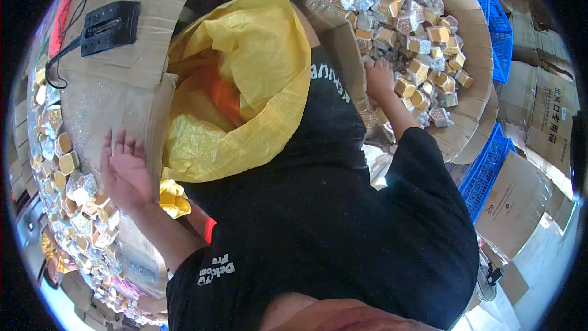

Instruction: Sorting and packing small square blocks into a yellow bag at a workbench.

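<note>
My left hand (128, 168) is raised with its palm up and fingers stretched out, holding nothing, over the cardboard-covered table (92, 98). To the right, my right hand (380, 78) reaches into a big cardboard box (478, 18). Its fingers rest against a heap of small faceted gold-coloured pieces (438, 35), many in clear wrap; the fingertips are hidden, so any hold on a piece cannot be made out. Between my arms a yellow woven sack (269, 43) gapes wide, with something orange (226, 99) inside it.
Many similar wrapped pieces (82, 224) lie along the table at left. A black device (110, 27) with a cable sits at the upper left. Blue plastic crates (493, 34) and cardboard cartons (514, 202) stand at right. Another person (55, 254) shows at the lower left.
</note>
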Demonstrator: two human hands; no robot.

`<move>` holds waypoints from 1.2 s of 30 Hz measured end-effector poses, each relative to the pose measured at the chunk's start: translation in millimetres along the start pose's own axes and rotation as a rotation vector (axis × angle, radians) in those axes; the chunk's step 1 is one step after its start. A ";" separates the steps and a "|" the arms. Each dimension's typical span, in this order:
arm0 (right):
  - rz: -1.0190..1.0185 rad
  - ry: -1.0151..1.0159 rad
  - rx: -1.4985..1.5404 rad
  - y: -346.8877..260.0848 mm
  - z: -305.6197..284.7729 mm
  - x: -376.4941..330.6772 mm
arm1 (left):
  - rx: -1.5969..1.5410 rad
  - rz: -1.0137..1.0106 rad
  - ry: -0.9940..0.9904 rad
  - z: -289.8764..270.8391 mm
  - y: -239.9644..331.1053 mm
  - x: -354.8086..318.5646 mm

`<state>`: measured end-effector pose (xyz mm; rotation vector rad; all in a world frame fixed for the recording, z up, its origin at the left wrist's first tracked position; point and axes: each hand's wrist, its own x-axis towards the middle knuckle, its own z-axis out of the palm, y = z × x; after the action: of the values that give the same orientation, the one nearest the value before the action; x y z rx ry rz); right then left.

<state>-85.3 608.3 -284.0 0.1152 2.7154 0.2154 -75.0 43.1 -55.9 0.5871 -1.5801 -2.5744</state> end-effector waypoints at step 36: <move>-1.211 0.087 0.724 -236.7 -242.5 -54.0 | 0.605 0.059 -0.258 39.3 -42.5 -56.1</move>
<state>-146.5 336.7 -83.3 -1.2812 2.2968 -1.0892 -30.9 110.4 -61.2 0.2276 -2.4406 -2.1726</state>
